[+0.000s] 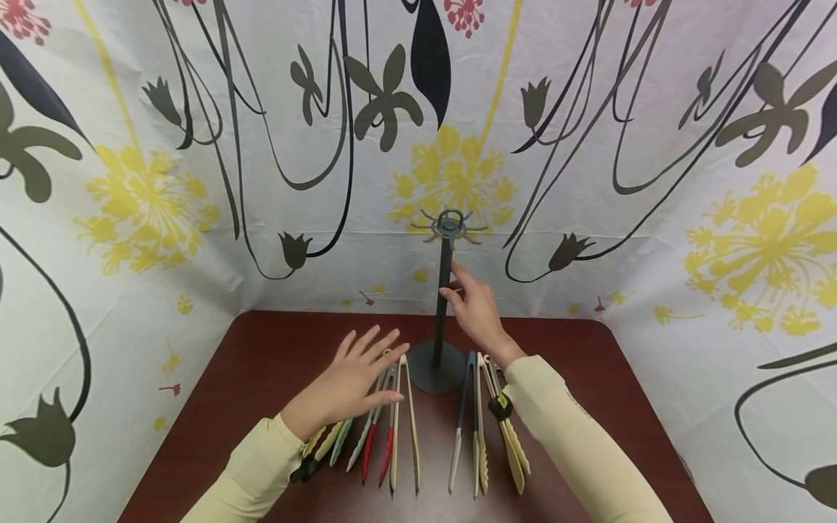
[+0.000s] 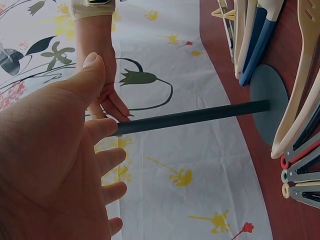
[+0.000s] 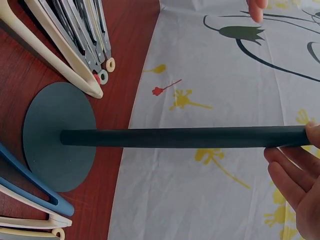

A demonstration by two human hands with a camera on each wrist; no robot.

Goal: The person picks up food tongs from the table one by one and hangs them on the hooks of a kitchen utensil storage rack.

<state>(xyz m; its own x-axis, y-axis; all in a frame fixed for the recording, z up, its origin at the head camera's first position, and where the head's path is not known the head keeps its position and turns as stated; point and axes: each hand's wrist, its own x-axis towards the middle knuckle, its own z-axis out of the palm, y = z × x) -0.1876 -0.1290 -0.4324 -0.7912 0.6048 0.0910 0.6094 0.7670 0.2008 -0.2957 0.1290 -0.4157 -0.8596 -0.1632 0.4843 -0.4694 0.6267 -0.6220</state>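
Note:
A dark utensil stand (image 1: 442, 305) rises from a round base on the table, with a ring of hooks (image 1: 451, 224) at its top. My right hand (image 1: 480, 312) pinches the pole just below the hooks, thumb and fingers on opposite sides in the right wrist view. Palm down, my left hand (image 1: 353, 385) hovers over the tongs left of the base, its fingers spread and holding nothing. Beneath it lie red-tipped tongs (image 1: 369, 450) and plain beige tongs (image 1: 415, 443). Blue tongs with pale tips (image 1: 456, 443) lie right of the base, beside scalloped beige tongs (image 1: 513, 457).
Several more tongs lie partly hidden under my left hand, among them a pair with green tips (image 1: 340, 443). The dark red table (image 1: 275, 341) has rounded back corners. A white flower-printed cloth (image 1: 366, 269) hangs behind it and along both sides.

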